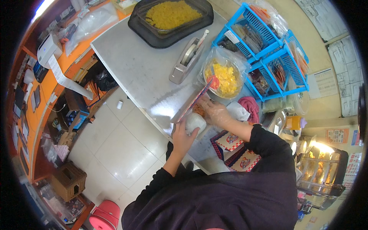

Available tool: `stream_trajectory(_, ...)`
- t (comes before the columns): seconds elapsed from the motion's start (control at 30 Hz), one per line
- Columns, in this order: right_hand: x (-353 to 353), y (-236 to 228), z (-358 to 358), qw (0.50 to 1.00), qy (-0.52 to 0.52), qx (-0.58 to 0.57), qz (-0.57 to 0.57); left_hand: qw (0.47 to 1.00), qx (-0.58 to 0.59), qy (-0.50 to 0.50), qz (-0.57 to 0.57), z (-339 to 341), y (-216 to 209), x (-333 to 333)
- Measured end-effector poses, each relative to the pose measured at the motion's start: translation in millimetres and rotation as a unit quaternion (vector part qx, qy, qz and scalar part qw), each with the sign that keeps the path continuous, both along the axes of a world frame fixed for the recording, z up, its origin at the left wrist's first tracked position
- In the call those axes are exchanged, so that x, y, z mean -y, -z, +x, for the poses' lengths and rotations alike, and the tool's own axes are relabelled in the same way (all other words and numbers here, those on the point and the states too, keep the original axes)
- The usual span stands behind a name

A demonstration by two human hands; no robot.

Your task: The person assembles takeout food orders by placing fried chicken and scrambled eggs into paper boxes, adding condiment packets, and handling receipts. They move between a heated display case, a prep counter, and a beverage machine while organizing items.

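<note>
My left hand [184, 138] grips the near end of a cardboard meal box [194, 100] with a printed lid standing up. A white wrapped bundle [195, 123] sits at that end, with my left thumb against it. My right hand [215, 113], in a clear plastic glove, is closed around a brown, crusty piece of fried food [199, 110] at the box, just beyond the bundle. The palm hides part of this piece. Just past my right hand, a bowl of yellow chunks [226, 79] in clear plastic has a red-ended utensil [213, 82] in it.
A tape dispenser [184, 65] and a black tray of yellow rice [170, 17] stand on the metal table [126, 50]. Blue baskets [264, 50] of packets rise at right. Folded boxes [239, 153] and a pink cloth [249, 107] lie near my right arm. A lit food warmer [320, 168] stands farther right.
</note>
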State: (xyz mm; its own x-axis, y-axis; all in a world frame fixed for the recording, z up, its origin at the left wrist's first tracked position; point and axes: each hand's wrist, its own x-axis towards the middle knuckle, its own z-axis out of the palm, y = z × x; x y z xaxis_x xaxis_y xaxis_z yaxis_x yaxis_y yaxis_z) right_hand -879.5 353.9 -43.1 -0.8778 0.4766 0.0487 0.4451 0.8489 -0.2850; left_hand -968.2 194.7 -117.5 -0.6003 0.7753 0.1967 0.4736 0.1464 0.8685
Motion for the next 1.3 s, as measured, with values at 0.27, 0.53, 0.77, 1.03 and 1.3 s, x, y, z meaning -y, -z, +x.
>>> stream_trajectory(0.27,-12,-27,-3,0.971,0.064,-0.005,-0.228,0.998,0.059,-0.001,-0.016,-1,-6,1)
stream_trajectory(0.53,-15,-25,-4,0.99,0.074,0.057,-0.102,0.991,0.113,0.008,-0.066,-2,-10,3)
stream_trajectory(0.77,-10,42,-17,0.949,0.01,0.139,0.281,0.994,0.088,0.004,-0.062,2,-8,2)
stream_trajectory(1.03,-6,-70,23,0.974,-0.023,0.223,-0.042,0.995,0.046,0.024,0.086,-1,-9,19)
stream_trajectory(1.3,108,-140,105,0.961,0.111,0.218,-0.13,0.909,0.017,0.32,0.267,54,-110,39)
